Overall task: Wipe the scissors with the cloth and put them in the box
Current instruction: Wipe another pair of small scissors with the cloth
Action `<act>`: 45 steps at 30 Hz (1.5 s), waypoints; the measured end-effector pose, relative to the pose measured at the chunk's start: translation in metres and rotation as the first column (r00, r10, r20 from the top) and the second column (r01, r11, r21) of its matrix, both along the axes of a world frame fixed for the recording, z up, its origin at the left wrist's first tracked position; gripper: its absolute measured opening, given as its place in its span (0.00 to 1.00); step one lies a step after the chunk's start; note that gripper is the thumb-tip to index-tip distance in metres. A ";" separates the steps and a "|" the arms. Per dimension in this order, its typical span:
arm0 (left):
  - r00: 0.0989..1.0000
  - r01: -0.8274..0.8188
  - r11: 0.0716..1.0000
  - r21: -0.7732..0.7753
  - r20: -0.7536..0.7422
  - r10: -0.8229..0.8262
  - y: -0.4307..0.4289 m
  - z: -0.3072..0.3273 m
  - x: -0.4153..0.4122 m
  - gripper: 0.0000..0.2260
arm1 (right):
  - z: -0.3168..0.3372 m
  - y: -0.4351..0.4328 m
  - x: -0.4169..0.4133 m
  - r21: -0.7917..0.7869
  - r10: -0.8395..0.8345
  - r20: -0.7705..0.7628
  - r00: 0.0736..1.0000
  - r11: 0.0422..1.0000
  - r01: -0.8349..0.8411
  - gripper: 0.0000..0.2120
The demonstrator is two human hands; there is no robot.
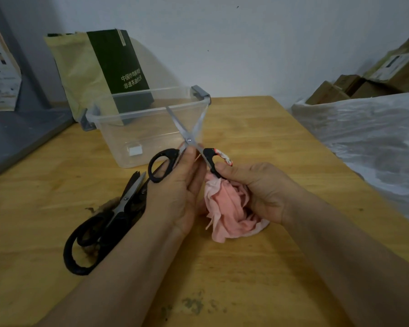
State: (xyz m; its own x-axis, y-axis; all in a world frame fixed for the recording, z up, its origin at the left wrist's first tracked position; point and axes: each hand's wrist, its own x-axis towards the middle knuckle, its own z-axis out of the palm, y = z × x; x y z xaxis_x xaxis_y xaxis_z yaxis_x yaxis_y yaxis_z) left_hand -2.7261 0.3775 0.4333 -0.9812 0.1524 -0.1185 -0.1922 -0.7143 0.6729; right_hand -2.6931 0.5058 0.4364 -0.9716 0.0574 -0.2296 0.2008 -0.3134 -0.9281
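One clear plastic box (149, 119) with grey latches stands open on the wooden table (257, 138). A small white square shows low down in it; whether it lies inside or is a label on the wall cannot be told. No scissors are in the box.

A dark green packet (121, 62) in a yellowish bag leans behind the box, against a pale wall. Cardboard cartons (354, 86) and white plastic sheeting (368, 133) lie to the right. A second pair (109, 220) of black-handled scissors rests on the table at the left, well short of the box.

The scissors (188, 139) are held above the table in front of the box, blades spread and pointing towards it. The left hand (182, 185) has its fingers nearly straight, laid along one handle by the pivot; its thumb is hidden. The right hand (253, 185) is curled round the other handle and also holds the bunched pink cloth (229, 208), which hangs down to the table.
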 end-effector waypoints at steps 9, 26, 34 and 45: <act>0.998 -0.025 0.938 -0.347 -0.066 0.002 -0.003 0.003 0.005 0.09 | 0.023 0.035 0.010 0.426 -0.082 -0.044 0.996 0.900 0.093 0.21; 0.984 -0.013 0.760 -0.649 -0.144 -0.106 0.007 -0.004 0.015 0.12 | 0.024 0.014 0.009 0.725 -0.071 -0.479 0.875 0.529 0.440 0.13; 0.981 0.026 0.801 -0.598 -0.139 -0.135 0.009 -0.003 0.020 0.12 | -0.003 0.002 -0.006 0.793 0.082 -0.448 0.890 0.497 0.353 0.09; 0.977 -0.014 0.776 -0.631 -0.174 -0.124 0.015 -0.009 0.020 0.13 | -0.008 -0.002 -0.015 0.757 -0.033 -0.475 0.879 0.494 0.428 0.03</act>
